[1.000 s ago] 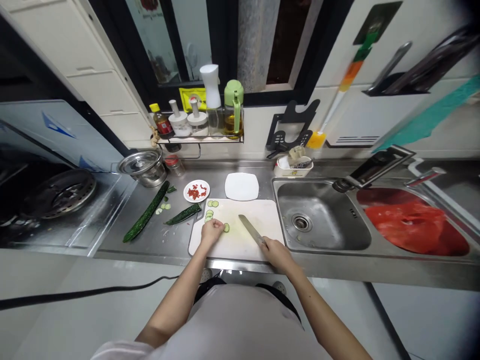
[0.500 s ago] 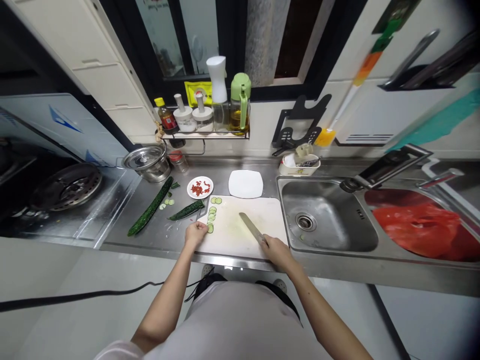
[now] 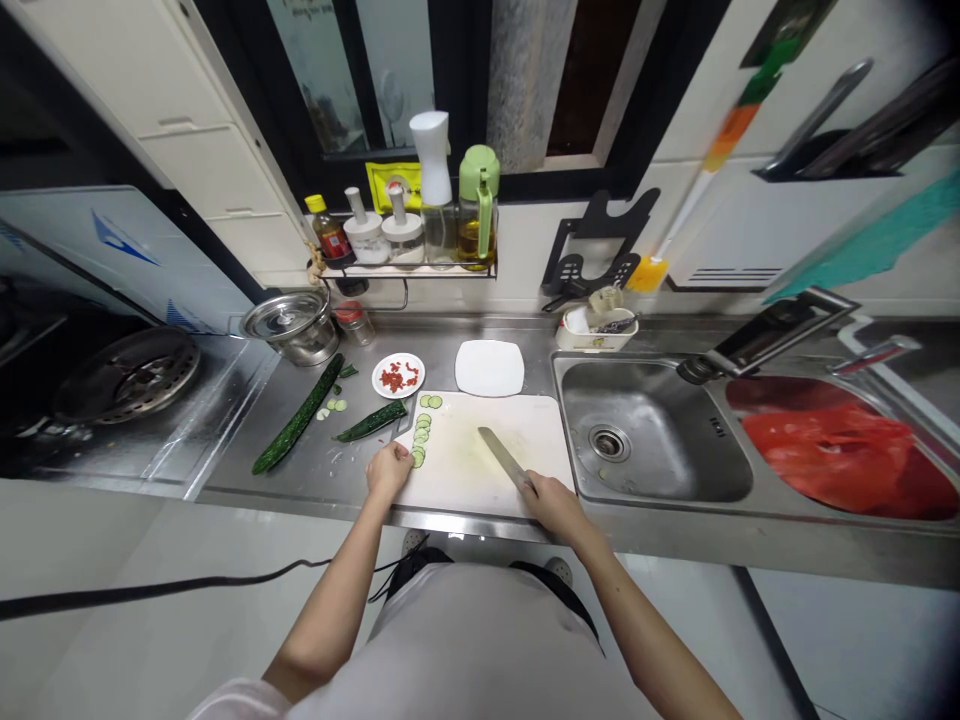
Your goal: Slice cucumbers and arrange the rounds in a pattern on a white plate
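A white cutting board (image 3: 487,465) lies on the steel counter in front of me. Several cucumber slices (image 3: 421,436) sit in a row along its left edge. My left hand (image 3: 388,469) rests at the board's left edge beside the nearest slices, fingers curled; what they hold, if anything, is hidden. My right hand (image 3: 553,503) is closed on the handle of a knife (image 3: 501,458) whose blade lies over the board, pointing up-left. A short cucumber piece (image 3: 371,422) and a long cucumber (image 3: 298,414) lie on the counter to the left.
A small plate of chopped red chilli (image 3: 398,376) and a white square plate (image 3: 490,367) sit behind the board. A steel pot (image 3: 289,322) and stove (image 3: 127,370) are left. The sink (image 3: 645,440) and a red basin (image 3: 840,445) are right. A condiment rack (image 3: 409,235) hangs on the wall.
My left hand slid from the board's middle to its left edge, and the loose cucumber slice now lies with the row there. The knife and right hand stayed nearly still.
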The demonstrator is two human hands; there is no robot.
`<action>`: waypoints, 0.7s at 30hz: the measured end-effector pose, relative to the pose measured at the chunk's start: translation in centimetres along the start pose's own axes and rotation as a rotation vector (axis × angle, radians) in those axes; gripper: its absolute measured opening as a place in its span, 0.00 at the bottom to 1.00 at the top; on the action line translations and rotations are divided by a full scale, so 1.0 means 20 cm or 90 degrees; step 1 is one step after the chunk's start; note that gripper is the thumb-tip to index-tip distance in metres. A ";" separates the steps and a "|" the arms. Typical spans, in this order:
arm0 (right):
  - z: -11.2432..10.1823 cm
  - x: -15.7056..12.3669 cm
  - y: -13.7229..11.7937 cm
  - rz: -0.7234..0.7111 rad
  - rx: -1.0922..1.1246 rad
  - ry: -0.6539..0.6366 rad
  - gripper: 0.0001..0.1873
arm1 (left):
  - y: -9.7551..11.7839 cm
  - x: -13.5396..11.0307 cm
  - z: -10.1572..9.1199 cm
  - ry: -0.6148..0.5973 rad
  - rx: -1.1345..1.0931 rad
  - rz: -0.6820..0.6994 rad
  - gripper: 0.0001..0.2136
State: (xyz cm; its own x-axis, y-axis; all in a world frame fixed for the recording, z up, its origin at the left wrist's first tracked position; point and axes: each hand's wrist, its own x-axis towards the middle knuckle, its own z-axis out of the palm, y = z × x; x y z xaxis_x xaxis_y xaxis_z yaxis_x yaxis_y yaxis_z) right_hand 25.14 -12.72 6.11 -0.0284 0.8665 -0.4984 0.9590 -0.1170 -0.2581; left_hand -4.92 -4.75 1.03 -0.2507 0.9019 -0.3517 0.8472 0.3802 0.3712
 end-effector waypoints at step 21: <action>0.05 0.00 0.08 0.027 0.013 0.026 0.16 | 0.40 0.20 -0.01 0.073 -0.005 0.097 0.18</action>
State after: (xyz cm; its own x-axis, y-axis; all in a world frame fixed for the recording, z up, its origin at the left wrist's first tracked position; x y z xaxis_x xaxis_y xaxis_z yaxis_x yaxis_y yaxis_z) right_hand 26.39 -13.45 4.93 0.0242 0.8794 -0.4754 0.9530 -0.1639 -0.2546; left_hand 0.68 2.01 2.78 -0.1725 0.9664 -0.1906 0.8759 0.2390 0.4192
